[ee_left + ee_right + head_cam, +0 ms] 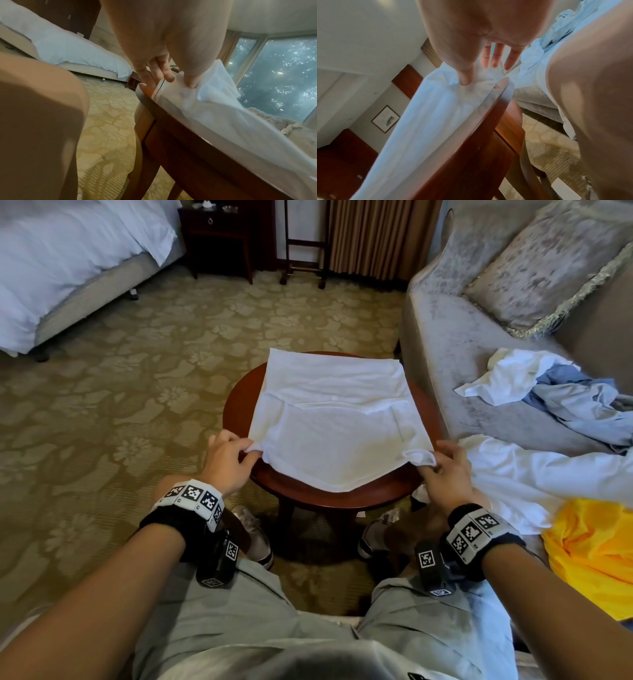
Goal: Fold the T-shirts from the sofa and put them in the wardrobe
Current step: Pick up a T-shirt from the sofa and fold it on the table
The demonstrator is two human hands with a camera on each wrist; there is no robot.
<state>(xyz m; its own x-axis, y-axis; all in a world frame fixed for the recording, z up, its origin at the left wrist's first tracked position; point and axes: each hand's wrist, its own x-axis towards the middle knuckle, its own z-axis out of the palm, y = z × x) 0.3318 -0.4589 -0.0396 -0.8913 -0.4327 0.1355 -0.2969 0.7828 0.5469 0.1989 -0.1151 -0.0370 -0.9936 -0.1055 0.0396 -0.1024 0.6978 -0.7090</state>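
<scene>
A white T-shirt (337, 419) lies spread on the round tabletop (239, 402), partly folded, with its sides already turned in. The left hand (227, 463) pinches the near corner of the shirt on its own side between thumb and fingers. The right hand (445, 470) pinches the other near corner the same way, with a little bunch of cloth in its grip. The near edge of the shirt hangs a bit over the tabletop rim between the two hands.

I think this shirt is about halfway folded. The next step looks like lifting the near edge and laying it over the far part, away from the hands.

A lot is still left to do. Just past the right hand, on the sofa (445, 344), lies another white shirt (534, 474). Beside it, further out from that hand, is a yellow one (592, 546). Beyond them sits a crumpled pile of white and blue clothes (548, 392). None of these are folded yet. I cannot see any folded shirt put away, and no wardrobe shows clearly here.
</scene>
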